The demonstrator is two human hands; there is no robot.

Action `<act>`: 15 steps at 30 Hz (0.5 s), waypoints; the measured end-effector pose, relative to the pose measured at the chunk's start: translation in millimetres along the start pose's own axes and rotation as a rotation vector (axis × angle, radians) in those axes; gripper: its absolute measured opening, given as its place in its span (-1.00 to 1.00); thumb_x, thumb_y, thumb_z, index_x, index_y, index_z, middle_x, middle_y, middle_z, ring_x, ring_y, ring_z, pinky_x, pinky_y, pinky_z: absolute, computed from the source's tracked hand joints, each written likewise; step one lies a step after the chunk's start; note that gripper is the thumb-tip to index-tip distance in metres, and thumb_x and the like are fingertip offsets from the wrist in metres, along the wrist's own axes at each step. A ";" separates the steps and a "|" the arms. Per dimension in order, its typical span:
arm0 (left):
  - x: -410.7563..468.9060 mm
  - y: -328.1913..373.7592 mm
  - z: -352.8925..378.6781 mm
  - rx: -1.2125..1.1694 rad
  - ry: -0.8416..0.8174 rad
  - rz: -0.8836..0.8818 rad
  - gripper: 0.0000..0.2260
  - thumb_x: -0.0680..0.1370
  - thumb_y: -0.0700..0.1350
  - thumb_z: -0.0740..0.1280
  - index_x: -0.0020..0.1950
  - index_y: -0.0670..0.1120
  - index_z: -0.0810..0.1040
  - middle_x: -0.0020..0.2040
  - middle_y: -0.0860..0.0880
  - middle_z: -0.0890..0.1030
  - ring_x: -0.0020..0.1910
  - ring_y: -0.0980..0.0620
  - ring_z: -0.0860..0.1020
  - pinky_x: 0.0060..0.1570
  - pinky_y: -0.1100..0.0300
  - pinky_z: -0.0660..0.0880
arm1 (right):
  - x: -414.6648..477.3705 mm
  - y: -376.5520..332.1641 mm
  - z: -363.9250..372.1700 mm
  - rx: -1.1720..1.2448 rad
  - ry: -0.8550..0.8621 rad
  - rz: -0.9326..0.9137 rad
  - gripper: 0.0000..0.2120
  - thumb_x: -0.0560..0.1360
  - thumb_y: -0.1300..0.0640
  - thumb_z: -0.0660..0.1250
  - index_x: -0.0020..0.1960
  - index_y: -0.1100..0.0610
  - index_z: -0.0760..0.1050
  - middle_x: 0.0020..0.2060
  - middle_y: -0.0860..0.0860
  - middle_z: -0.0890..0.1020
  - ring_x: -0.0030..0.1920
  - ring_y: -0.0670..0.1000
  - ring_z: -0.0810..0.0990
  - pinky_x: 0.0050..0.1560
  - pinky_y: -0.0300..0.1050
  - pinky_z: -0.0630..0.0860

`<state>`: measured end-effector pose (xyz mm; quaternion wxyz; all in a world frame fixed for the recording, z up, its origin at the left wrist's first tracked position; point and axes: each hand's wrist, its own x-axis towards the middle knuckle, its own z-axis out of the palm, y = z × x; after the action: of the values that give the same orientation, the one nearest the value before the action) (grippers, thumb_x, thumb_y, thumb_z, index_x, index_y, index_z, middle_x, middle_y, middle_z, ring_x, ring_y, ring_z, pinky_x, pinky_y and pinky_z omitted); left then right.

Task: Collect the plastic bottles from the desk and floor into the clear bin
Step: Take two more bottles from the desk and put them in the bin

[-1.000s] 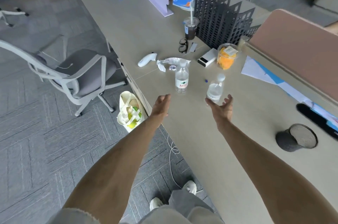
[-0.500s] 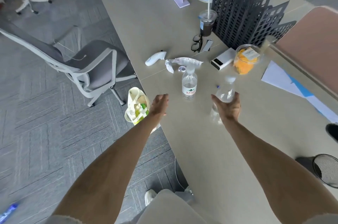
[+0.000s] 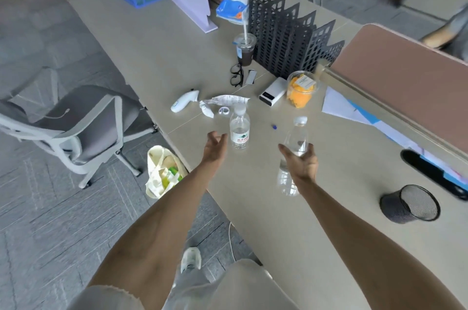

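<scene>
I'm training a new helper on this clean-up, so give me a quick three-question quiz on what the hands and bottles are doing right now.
1. True or false: the left hand grips the labelled bottle.
2. What does the right hand hold? A) the unlabelled bottle B) the glasses C) the mesh cup
3. Fill in: the labelled bottle stands ___ on the desk.
Key: 1 false, it holds nothing and is beside that bottle. 2 A. 3 upright.
</scene>
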<state>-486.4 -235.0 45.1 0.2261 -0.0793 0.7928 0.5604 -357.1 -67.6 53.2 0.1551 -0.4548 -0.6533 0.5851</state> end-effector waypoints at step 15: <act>71.0 -7.2 -20.5 0.350 -0.333 0.293 -0.10 0.35 0.11 0.50 0.53 -0.10 0.08 0.49 -0.08 0.18 0.50 -0.03 0.16 0.46 0.07 0.18 | -46.9 -1.1 62.4 0.088 0.272 0.112 -0.60 0.36 0.02 0.54 0.08 0.09 0.45 -0.18 -0.01 0.60 -0.27 0.02 0.61 -0.43 -0.25 0.55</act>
<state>-552.1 -247.5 12.7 0.2800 0.1695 0.8325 0.4470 -378.2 -142.8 53.0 0.2290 -0.5583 -0.5736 0.5539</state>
